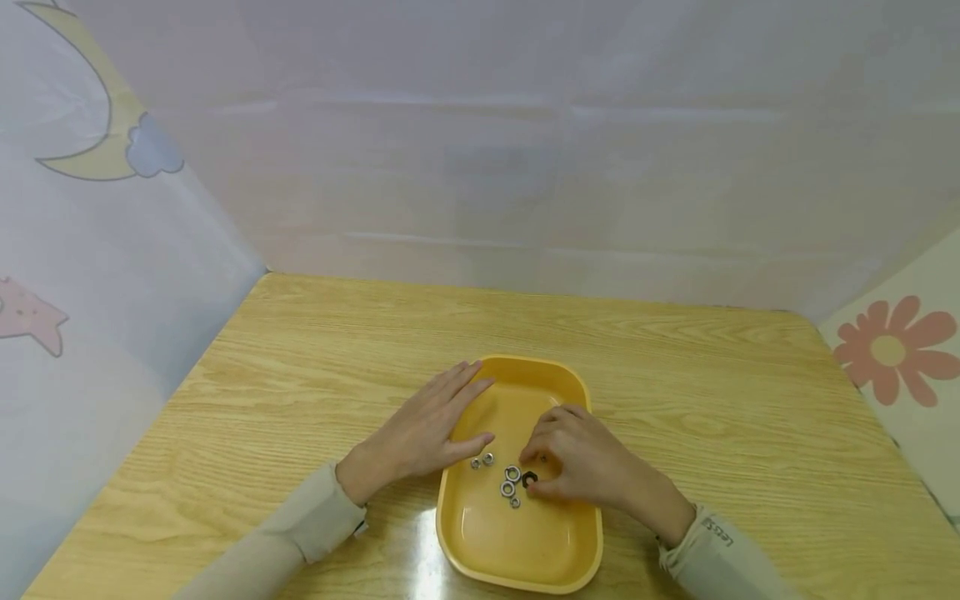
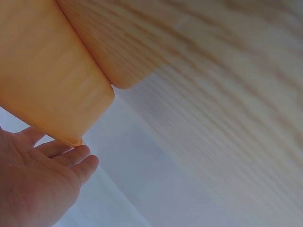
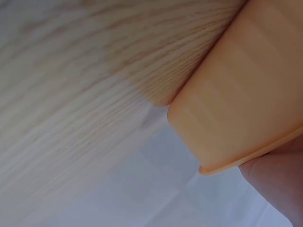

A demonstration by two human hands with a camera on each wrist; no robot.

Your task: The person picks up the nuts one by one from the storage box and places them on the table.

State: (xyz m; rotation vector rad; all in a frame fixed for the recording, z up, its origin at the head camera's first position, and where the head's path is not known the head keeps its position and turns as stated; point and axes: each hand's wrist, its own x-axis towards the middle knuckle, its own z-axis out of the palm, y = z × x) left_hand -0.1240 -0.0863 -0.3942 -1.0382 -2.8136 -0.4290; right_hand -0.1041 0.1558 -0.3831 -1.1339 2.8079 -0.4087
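Observation:
A yellow plastic tray (image 1: 525,558) holds several small metal nuts and rings. My left hand (image 1: 423,425) reaches over the tray's left rim with fingers spread; in the left wrist view its fingertips (image 2: 87,165) are right at the rim. Inside the tray, my right hand (image 1: 581,457) bends its fingers down around a black nut (image 1: 530,479), the thumb tip right at its edge. Left of the black nut lie silvery rings (image 1: 507,489) and a small nut (image 1: 515,502). Two small silvery nuts (image 1: 488,458) sit near my left thumb. Another small piece (image 1: 543,458) is partly hidden under the right hand.
The tray stands on a light wood-grain table (image 1: 315,367) near its front. Behind the table hangs a pale sheet (image 1: 510,183), and printed sheets with a moon (image 1: 112,108) and a flower (image 1: 888,350) border the left and right sides.

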